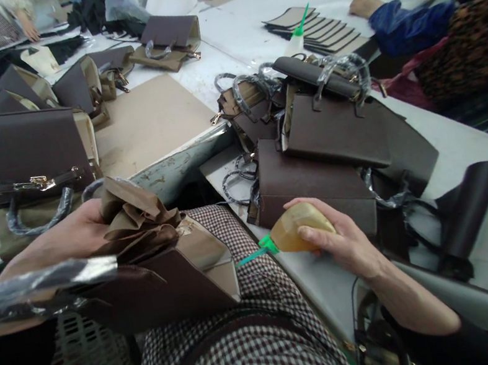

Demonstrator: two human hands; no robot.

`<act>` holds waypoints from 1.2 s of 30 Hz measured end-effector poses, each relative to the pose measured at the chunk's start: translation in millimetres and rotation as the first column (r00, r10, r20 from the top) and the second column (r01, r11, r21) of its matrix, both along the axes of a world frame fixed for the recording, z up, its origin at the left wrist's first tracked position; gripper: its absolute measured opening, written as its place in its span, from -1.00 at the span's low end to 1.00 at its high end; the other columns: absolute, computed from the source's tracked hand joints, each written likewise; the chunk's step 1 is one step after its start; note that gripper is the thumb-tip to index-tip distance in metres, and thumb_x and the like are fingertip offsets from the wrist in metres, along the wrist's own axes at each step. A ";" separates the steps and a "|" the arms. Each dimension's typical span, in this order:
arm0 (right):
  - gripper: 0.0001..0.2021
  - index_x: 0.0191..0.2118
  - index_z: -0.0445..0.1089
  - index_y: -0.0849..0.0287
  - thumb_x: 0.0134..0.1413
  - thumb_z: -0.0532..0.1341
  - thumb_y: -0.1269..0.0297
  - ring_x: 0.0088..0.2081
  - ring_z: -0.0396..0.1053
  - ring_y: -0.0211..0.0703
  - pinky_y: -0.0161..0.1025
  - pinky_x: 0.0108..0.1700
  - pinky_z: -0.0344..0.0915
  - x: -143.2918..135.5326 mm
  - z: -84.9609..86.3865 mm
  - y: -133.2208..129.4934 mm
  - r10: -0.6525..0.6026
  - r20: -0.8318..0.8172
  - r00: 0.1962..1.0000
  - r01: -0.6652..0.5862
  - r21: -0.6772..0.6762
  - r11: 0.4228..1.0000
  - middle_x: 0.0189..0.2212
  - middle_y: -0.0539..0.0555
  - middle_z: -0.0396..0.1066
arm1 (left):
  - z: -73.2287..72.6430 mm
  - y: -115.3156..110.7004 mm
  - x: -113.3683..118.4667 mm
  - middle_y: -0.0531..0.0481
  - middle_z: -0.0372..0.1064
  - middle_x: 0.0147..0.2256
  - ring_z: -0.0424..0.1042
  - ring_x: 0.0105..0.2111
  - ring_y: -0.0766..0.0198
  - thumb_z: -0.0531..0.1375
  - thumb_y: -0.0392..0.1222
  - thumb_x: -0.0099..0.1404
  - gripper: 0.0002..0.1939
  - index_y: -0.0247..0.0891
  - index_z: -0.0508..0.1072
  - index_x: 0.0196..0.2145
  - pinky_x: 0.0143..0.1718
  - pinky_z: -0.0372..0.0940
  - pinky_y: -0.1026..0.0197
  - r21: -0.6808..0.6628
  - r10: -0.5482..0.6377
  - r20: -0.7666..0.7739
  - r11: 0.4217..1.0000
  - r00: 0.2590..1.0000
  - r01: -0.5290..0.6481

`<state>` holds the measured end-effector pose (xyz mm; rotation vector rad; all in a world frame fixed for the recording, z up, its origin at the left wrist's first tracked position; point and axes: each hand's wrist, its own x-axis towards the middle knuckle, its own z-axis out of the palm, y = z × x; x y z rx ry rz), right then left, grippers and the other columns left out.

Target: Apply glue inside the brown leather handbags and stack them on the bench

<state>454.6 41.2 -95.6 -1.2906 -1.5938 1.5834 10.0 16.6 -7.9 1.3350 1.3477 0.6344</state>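
A dark brown handbag rests tilted over my lap, its brown lining bunched out of the opening. My left hand grips it at the lining, fingers partly hidden behind the cloth. A plastic-wrapped handle sticks out to the left below that hand. My right hand is wrapped round a squeeze bottle of amber liquid with a green cap and thin green nozzle. The nozzle's tip points left and is at the bag's side edge; whether it touches, I cannot tell.
Finished-looking brown handbags stand at the left, and more bags are piled at the right. Another green-tipped bottle stands behind that pile near stacked panels. A co-worker's blue sleeve is at upper right; another person's hands are at upper left.
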 end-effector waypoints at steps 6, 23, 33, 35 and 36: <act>-0.43 0.14 0.34 0.07 0.15 0.38 -0.14 -0.17 0.48 0.05 -0.05 -0.13 0.46 -7.8 -18.9 -3.0 -0.075 0.158 0.985 0.057 0.114 0.992 -0.10 0.12 0.50 | -11.5 -19.5 11.3 0.12 0.64 -0.03 0.61 -0.09 0.13 0.31 -0.22 0.34 -0.68 0.01 0.62 0.03 0.04 0.45 0.17 0.200 -0.196 -0.293 0.945 0.936 0.260; -0.54 0.11 0.29 0.07 0.23 0.38 0.02 -0.03 0.46 0.12 0.09 0.08 0.41 -65.5 -45.5 20.8 0.130 0.293 0.947 -0.255 0.441 0.861 -0.03 0.18 0.45 | -16.0 -76.4 42.6 0.25 0.68 -0.15 0.69 -0.34 0.05 0.15 -0.12 0.31 -0.53 0.45 0.39 0.09 -0.29 0.60 0.10 0.385 -0.058 -0.509 0.877 0.859 0.288; -0.55 0.09 0.35 0.08 0.19 0.40 0.02 -0.12 0.51 0.02 -0.03 -0.02 0.46 -56.2 -36.2 10.6 0.253 0.273 0.928 -0.329 0.284 0.901 -0.07 0.11 0.51 | -19.5 -79.3 36.8 0.24 0.68 -0.15 0.68 -0.32 0.16 0.16 -0.16 0.34 -0.62 0.29 0.43 0.04 -0.19 0.57 0.21 0.384 -0.069 -0.502 0.875 0.862 0.294; -0.54 0.09 0.34 0.07 0.18 0.40 0.02 -0.12 0.50 0.03 -0.02 -0.02 0.45 -55.9 -38.1 10.0 0.234 0.258 0.937 -0.304 0.278 0.911 -0.08 0.11 0.50 | -18.8 -82.0 37.0 0.24 0.67 -0.13 0.68 -0.27 0.23 0.15 -0.21 0.36 -0.63 0.22 0.45 0.04 -0.14 0.54 0.27 0.360 -0.069 -0.524 0.885 0.849 0.294; -0.54 0.10 0.34 0.07 0.19 0.40 0.01 -0.11 0.50 0.05 0.00 -0.01 0.44 -56.2 -40.5 10.1 0.211 0.253 0.944 -0.282 0.292 0.914 -0.07 0.12 0.49 | -18.6 -83.6 37.1 0.24 0.66 -0.12 0.67 -0.24 0.27 0.15 -0.25 0.37 -0.63 0.19 0.46 0.04 -0.10 0.52 0.30 0.343 -0.068 -0.539 0.893 0.840 0.292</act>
